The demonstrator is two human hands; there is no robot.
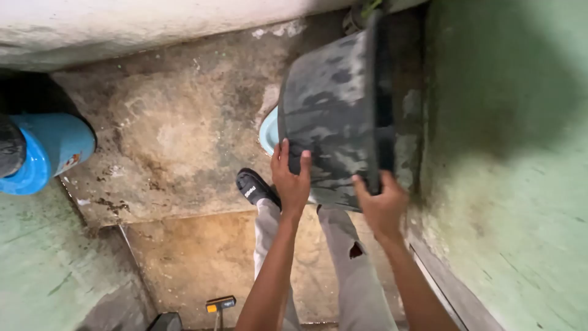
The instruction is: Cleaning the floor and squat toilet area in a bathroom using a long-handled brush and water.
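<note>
Above the stained floor (177, 135), left hand (292, 179) presses open against the tilted black tub (334, 116); right hand (383, 205) grips its rim

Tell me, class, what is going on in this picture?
A person holds a large dark bucket tilted on its side with both hands. The left hand presses flat on its outer wall; the right hand grips the rim. A light blue basin shows just behind it. A blue drum stands at the left on the stained concrete floor.
</note>
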